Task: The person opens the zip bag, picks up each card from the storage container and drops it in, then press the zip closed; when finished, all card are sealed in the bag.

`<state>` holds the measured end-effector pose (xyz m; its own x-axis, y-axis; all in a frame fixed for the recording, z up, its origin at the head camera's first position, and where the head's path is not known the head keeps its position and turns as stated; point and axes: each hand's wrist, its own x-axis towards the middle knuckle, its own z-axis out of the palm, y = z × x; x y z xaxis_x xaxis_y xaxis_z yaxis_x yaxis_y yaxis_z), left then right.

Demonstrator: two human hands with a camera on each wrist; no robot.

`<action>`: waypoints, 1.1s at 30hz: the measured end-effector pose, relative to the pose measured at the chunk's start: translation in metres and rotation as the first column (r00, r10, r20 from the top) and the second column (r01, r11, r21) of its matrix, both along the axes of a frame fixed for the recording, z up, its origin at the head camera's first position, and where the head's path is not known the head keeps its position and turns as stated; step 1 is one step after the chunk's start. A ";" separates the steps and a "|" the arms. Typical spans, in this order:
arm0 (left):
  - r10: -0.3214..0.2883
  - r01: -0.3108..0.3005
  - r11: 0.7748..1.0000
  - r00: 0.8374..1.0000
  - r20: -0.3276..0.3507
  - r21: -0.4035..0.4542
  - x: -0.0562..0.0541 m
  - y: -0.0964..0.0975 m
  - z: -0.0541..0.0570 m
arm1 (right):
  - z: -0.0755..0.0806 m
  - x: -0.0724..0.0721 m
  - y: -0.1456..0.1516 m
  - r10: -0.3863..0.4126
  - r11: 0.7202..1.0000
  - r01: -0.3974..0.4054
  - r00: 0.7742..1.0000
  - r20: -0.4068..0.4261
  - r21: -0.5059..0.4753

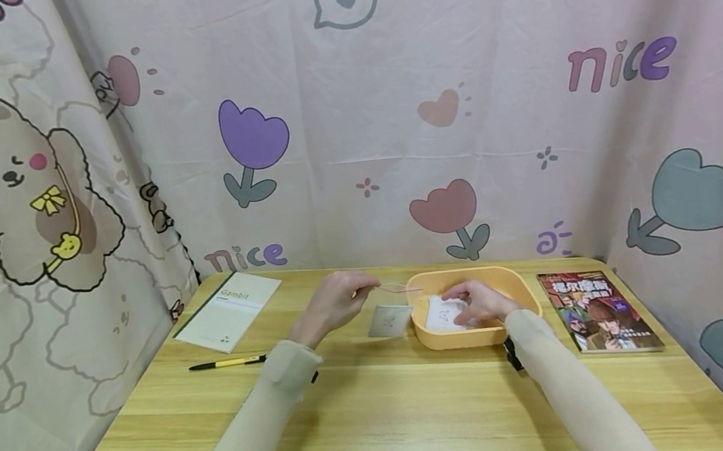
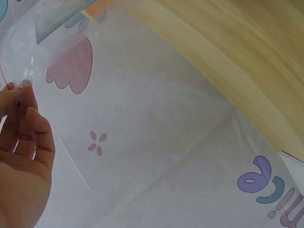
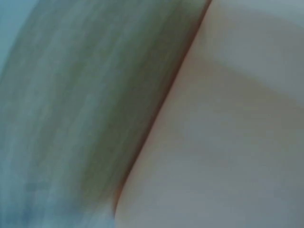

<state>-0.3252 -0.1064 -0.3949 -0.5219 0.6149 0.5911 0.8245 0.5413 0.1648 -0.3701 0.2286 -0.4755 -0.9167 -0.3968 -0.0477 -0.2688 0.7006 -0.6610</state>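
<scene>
My left hand (image 1: pixel 338 304) pinches the edge of a clear plastic bag (image 2: pixel 28 59) with a thin red line along it. In the head view the bag is hard to make out, reaching toward the basket's left rim. A small grey square (image 1: pixel 389 321) lies on the table just left of the basket. My right hand (image 1: pixel 483 302) is inside the yellow-orange basket (image 1: pixel 475 338), its thumb and fingers spread over a white card (image 1: pixel 442 315) with a dark line drawing. Whether the fingertips touch the card is hard to see. The right wrist view is blurred.
At the back left lies a white notebook (image 1: pixel 229 313), with a yellow and black pen (image 1: pixel 227 363) in front of it. A colourful comic-style book (image 1: pixel 601 312) lies right of the basket. A printed curtain (image 1: pixel 346 125) hangs behind the wooden table (image 1: pixel 393 425).
</scene>
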 end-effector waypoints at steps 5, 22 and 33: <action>0.000 0.000 1.000 1.000 0.002 0.006 0.000 0.000 -0.001 | -0.001 -0.001 0.002 0.011 1.000 -0.011 1.000 -0.018 -0.014; -0.009 0.009 1.000 1.000 0.007 0.008 -0.003 -0.001 -0.002 | -0.001 -0.001 0.003 -0.009 0.998 0.005 0.997 -0.071 -0.058; 0.004 -0.004 1.000 1.000 0.022 0.016 -0.003 -0.002 -0.002 | 0.008 0.004 0.005 -0.041 0.958 0.035 0.999 -0.017 -0.284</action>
